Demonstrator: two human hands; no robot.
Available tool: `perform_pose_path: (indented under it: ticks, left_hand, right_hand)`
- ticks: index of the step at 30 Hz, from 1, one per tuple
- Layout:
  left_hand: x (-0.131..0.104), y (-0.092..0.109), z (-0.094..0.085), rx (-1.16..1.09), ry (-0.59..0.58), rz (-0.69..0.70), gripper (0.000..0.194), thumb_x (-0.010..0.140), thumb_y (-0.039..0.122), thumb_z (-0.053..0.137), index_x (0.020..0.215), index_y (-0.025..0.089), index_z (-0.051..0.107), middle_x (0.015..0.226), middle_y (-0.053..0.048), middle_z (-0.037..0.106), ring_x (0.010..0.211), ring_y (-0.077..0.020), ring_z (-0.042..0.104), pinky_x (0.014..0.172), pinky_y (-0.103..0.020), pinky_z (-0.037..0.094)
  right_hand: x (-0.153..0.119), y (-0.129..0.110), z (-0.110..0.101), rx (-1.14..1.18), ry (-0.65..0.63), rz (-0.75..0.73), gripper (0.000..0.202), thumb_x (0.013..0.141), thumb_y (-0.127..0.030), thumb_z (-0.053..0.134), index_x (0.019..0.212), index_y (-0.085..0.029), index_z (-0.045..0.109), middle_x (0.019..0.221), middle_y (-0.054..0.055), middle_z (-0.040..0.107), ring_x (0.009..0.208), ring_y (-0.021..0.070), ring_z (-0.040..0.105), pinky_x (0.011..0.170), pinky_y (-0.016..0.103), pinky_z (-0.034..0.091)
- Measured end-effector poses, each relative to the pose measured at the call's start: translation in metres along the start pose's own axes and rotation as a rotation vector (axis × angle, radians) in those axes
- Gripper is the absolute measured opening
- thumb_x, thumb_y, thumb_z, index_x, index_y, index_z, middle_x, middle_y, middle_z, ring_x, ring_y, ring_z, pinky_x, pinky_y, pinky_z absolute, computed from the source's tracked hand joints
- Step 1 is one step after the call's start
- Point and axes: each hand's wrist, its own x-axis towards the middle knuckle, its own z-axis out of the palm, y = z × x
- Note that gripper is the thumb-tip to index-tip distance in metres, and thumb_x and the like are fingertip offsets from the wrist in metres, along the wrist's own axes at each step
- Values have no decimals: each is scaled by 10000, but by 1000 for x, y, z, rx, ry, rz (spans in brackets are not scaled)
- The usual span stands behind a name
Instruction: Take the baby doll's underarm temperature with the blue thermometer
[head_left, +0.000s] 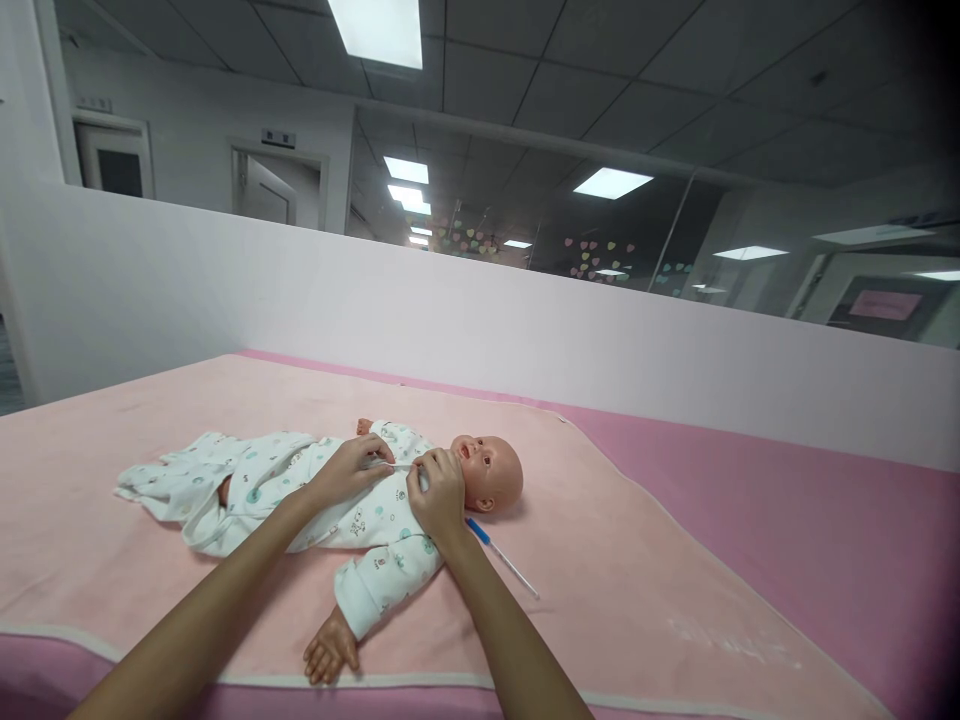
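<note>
A baby doll (491, 472) lies on its back in a white printed one-piece suit (259, 478), its head to the right. Over the doll's chest, my left hand (354, 474) pinches one end of a thin white strip (403, 466) that looks like a cloth tie. My right hand (441, 490) is closed near the doll's chin, its fingertips on the other end of the strip. Part of the doll's chest and collar is hidden behind my hands. Just beyond my right wrist, a slim stick with a blue end (501, 556) lies beside the doll's head.
Beneath the doll spreads a light pink cloth (660, 570) with a pale border. It covers a darker pink padded surface (795, 520) that shows at the right. A low white wall (480, 320) runs along the back, with glass above it.
</note>
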Motion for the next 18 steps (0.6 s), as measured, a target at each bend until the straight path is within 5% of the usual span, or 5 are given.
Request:
perform_pose_path:
  ticks: [18]
  left_hand:
    - [-3, -9, 4, 418, 46, 210, 186, 797, 343, 532, 791, 235, 683, 808, -1, 691, 768, -150, 604, 735, -262, 418]
  right_hand:
    - [0, 0, 1, -3, -7, 1, 107, 745, -119, 460, 673, -184, 506, 700, 22, 515, 715, 157, 448, 680, 294, 348]
